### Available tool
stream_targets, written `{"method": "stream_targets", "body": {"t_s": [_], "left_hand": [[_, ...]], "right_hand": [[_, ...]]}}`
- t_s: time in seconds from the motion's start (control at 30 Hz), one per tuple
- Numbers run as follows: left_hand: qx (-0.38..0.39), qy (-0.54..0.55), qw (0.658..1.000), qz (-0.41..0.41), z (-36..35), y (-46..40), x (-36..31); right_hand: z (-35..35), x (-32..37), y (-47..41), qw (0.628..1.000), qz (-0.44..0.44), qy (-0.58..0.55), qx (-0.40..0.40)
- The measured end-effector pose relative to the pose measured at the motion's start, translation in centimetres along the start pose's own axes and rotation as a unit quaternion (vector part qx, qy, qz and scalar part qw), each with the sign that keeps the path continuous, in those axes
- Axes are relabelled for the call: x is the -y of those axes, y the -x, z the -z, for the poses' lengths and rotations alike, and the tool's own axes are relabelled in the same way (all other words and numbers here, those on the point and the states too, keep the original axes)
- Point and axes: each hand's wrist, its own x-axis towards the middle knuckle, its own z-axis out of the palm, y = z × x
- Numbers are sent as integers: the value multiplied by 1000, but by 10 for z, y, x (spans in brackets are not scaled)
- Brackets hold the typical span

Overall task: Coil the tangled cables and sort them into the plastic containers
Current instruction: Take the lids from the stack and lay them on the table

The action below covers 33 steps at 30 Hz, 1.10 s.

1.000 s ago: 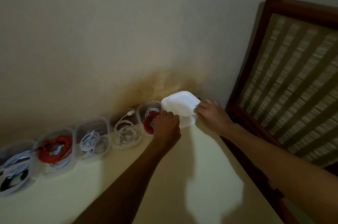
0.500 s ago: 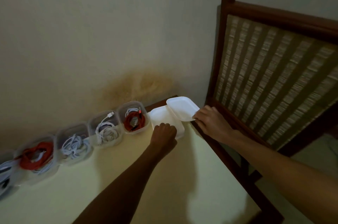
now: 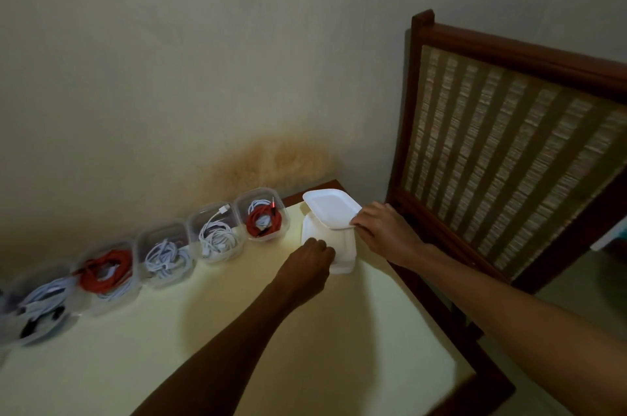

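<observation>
Head: yellow table [image 3: 305, 347] against stained wall [image 3: 271, 164]; chair [image 3: 509, 150] beside – right.

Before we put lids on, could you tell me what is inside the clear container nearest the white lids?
The nearest container holds a coiled red cable and a coiled white cable. Whatever lies beneath the coils is hidden.

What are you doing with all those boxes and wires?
A person is sorting cables into a row of clear plastic containers along the wall. Five containers already hold coiled cables, white, red and black. Right now the right hand pinches the top white lid by its near edge, tilted up off a stack of lids on the table. The left hand rests on the stack. None of the containers is covered.
</observation>
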Motion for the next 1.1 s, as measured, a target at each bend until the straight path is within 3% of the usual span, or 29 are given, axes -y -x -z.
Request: {"method": "stream_targets", "body": {"t_s": [0.1, 0.2, 0.4, 0.53, 0.7, 1.0, 1.1], "left_hand": [[-70, -19, 997, -26, 13, 13, 9], [-111, -52, 992, 16, 21, 34, 34], [-91, -63, 974, 197, 32, 62, 101], [-53, -57, 963, 260, 23, 66, 125], [-35, -44, 966, 254, 8, 84, 136], [-44, -140, 962, 232, 4, 86, 140], [-65, -92, 975, 191, -6, 101, 132]], "right_hand": [[-3, 6, -5, 998, -27, -15, -51], [-16, 23, -20, 995, -56, -23, -81], [-62, 76, -66, 1000, 1, 11, -21], [-86, 88, -85, 993, 49, 95, 54], [-108, 85, -91, 986, 96, 114, 78], [-109, 101, -95, 980, 136, 132, 53], [-107, 103, -78, 979, 155, 128, 47]]}}
